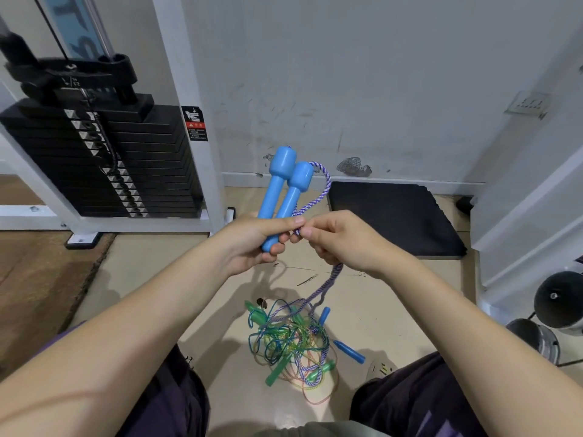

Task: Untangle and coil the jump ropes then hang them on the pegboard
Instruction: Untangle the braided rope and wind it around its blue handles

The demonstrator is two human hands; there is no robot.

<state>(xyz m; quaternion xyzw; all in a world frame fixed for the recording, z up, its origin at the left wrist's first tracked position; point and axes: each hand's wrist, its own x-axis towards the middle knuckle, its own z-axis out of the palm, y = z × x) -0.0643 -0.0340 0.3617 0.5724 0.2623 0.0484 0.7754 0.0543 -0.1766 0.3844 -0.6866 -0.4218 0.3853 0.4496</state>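
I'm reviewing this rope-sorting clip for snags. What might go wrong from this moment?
1. The purple-and-white braided rope runs from the right hand down into the tangled pile of thin coloured ropes on the floor; pulling may tighten knots or drag the pile.
2. The left hand grips both light blue plastic handles near their lower ends; one might slip.

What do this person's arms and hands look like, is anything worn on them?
Both forearms are bare up to the frame's edge: no long sleeves, gloves, watch or rings show. The left hand and right hand have short, unpainted nails. A bit of purple cloth, perhaps a short sleeve, peeks out by the left upper arm. No markings are visible.
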